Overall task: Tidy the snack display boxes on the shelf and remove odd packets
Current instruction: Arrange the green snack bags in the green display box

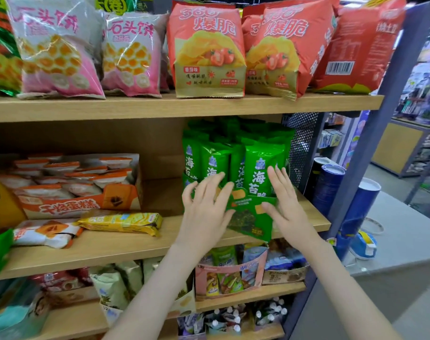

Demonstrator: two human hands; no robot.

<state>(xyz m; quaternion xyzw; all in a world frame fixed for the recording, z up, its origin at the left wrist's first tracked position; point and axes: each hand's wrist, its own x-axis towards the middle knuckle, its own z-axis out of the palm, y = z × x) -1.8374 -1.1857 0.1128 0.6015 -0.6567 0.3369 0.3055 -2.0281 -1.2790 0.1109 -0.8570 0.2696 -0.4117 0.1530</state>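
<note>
- Middle wooden shelf: smooth, pale wood-look board with a square front edge. It should let card slide, so push the box along it rather than lifting a loaded box.
- Green seaweed display box: this is the thing in hand, at about 4 o'clock from the picture's centre, at the right end of the shelf. It is thin printed card with a low, cut-down front, and its lower corner seems to reach over the shelf edge. Push low on the front, evenly on both sides, until it sits square behind the edge. Card this light will likely buckle if squeezed.
- Orange cake display box: at 9 o'clock from the green box and well apart, also card, with its packets lying in loose heaps.
- Seaweed packets: glossy green film pouches standing upright in rows. They are slippery and soft, so steady them while the box moves.
- Left hand and right hand: both lie flat with fingers spread, pressing on the box front and packets and clasping nothing.
- Yellow packet: a long, flat, crinkled foil bar lying loose at 9 o'clock from the left hand. It is probably an odd one to remove.
</note>
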